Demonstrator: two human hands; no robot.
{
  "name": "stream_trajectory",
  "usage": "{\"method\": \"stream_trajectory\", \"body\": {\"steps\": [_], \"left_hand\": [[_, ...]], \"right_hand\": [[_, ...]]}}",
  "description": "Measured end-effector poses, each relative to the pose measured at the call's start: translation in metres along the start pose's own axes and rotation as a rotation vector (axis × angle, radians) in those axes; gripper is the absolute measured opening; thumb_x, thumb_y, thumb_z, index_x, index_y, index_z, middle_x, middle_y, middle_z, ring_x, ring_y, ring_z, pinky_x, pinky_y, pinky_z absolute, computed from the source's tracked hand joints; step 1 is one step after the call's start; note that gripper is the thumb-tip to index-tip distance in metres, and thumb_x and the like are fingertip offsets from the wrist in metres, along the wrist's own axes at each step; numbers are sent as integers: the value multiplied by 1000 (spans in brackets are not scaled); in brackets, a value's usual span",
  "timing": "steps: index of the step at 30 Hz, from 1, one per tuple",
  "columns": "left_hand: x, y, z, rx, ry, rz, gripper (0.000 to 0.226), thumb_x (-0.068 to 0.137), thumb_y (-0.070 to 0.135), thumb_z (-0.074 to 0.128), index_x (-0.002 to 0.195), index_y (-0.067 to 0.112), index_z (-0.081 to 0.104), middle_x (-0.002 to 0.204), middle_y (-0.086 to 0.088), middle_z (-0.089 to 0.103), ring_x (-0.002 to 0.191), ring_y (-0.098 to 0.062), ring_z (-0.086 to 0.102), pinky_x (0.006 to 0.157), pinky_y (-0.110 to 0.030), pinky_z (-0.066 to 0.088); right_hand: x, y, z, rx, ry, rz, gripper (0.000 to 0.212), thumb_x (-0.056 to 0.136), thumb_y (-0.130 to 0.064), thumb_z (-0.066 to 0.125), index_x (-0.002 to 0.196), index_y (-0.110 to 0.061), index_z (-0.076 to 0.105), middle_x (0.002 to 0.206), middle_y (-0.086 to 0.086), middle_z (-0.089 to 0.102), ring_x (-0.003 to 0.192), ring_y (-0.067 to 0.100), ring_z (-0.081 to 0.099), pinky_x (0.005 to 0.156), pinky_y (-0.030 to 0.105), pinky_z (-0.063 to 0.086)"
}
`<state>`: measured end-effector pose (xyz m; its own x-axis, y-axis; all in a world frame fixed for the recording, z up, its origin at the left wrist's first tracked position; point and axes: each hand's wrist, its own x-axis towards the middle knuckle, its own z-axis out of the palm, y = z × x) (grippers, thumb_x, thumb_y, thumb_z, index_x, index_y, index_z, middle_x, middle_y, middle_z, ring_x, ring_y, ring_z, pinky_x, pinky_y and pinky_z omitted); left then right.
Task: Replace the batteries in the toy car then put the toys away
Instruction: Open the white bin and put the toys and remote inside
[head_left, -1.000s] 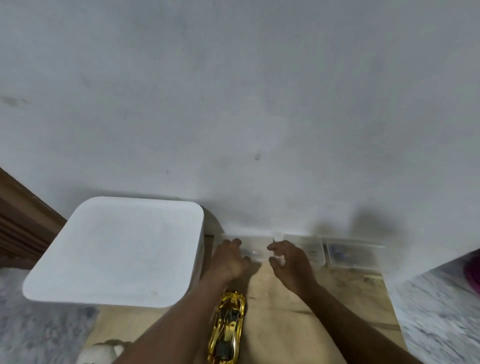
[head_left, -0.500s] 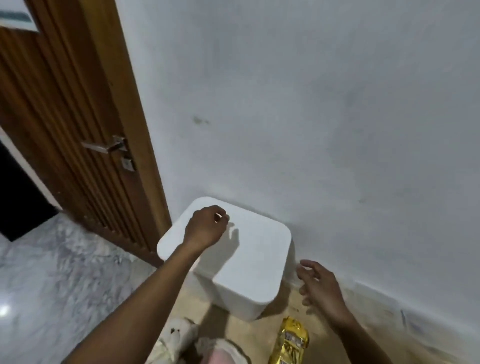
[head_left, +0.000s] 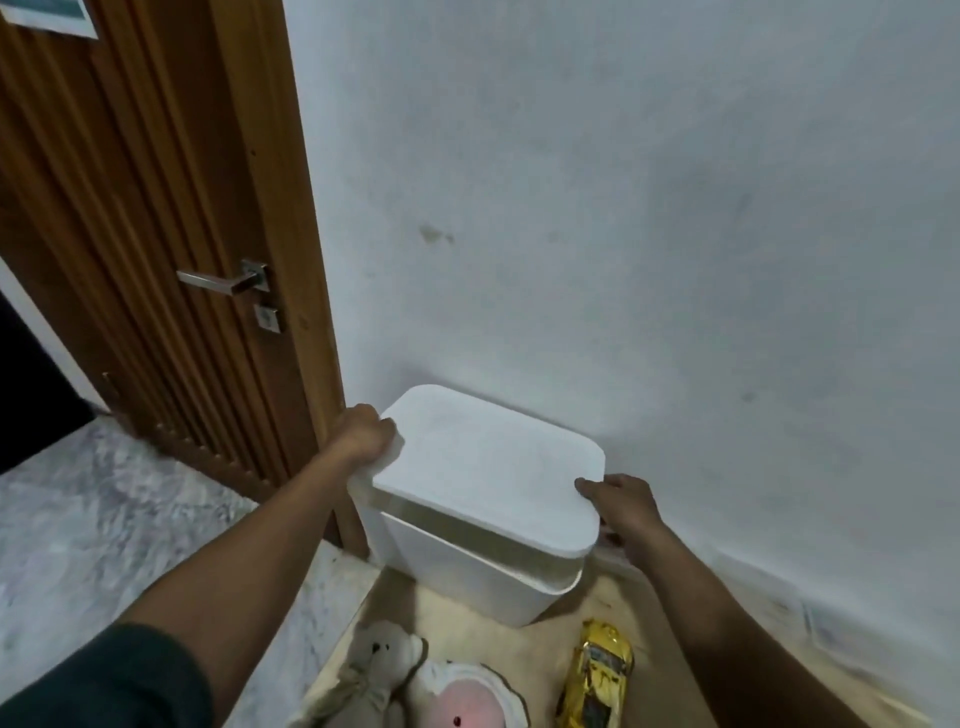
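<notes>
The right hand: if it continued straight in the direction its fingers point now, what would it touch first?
The right hand points left and slightly away, with fingertips already at the white lid on the storage bin. It would meet the lid's right edge first, probably at once.

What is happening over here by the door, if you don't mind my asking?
A person is gripping the lid of a white storage bin with both hands: the left hand at its far-left corner, the right hand at its right edge. The lid sits lifted and skewed off the rim. The gold toy car and plush toys lie on the floor in front, not yet put away.
</notes>
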<state>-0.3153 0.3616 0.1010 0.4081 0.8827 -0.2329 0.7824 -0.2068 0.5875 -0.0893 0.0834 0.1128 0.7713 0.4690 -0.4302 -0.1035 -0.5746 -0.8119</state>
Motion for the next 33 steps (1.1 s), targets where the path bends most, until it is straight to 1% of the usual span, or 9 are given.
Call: {"method": "stream_trajectory", "body": {"steps": [4,7,9,13,16,21,26,29,33], "left_hand": [[-13,13,-12,-54,86,45,37,96,30,46,106,1,67,111,-19,68,101,-36,64,82,-38,51],[-37,31,-23,-71,161,71,38,94,39,50,95,9,72,95,-10,70,91,-31,66,74,-32,48],[-57,46,-28,-79,142,106,42,93,48,50,86,13,73,88,-8,72,82,-29,68,70,-32,51],[-103,89,-13,-103,-218,119,43,95,52,55,92,11,68,83,-13,72,65,-33,73,61,-37,62],[-143,122,18,-185,-457,135,46,95,50,59,92,4,64,82,-21,72,59,-35,71,57,-38,62],[-220,166,112,-255,-704,226,50,93,49,63,98,0,60,83,-24,70,57,-34,69,53,-37,60],[-269,189,216,-104,-834,218,59,91,53,63,125,8,46,111,-10,64,68,-26,68,42,-30,54],[-280,191,264,-24,-880,172,55,91,49,64,124,9,46,115,-11,61,70,-25,64,49,-33,57],[-277,181,314,-1,-898,66,48,90,43,66,122,10,51,119,-14,63,91,-33,67,79,-45,61]], "right_hand": [[-5,-3,-2,129,14,-38,41,84,-23,76,119,-12,58,107,9,68,84,23,67,60,32,55],[-9,-1,-11,167,170,-71,53,80,-44,75,122,-16,59,113,4,67,96,27,68,83,46,59],[-14,6,-29,132,284,-74,50,84,-52,68,117,-15,62,109,4,67,98,28,66,90,45,56],[-29,53,-92,-8,414,-59,45,88,-57,60,95,-13,70,99,5,71,89,24,66,79,34,50],[-43,98,-144,-225,451,13,57,93,-61,45,81,-10,68,95,13,71,89,32,65,81,38,49],[-74,190,-227,-318,524,289,78,95,-66,30,107,0,69,115,22,66,102,37,60,82,33,40],[-99,267,-279,-190,581,457,77,96,-59,48,132,8,53,135,26,56,115,43,57,95,43,47],[-98,298,-291,-171,583,536,77,94,-58,52,136,7,50,140,26,52,126,43,51,106,45,43],[-86,330,-293,-148,547,569,66,96,-53,52,125,6,59,134,24,57,123,41,53,105,44,43]]}}
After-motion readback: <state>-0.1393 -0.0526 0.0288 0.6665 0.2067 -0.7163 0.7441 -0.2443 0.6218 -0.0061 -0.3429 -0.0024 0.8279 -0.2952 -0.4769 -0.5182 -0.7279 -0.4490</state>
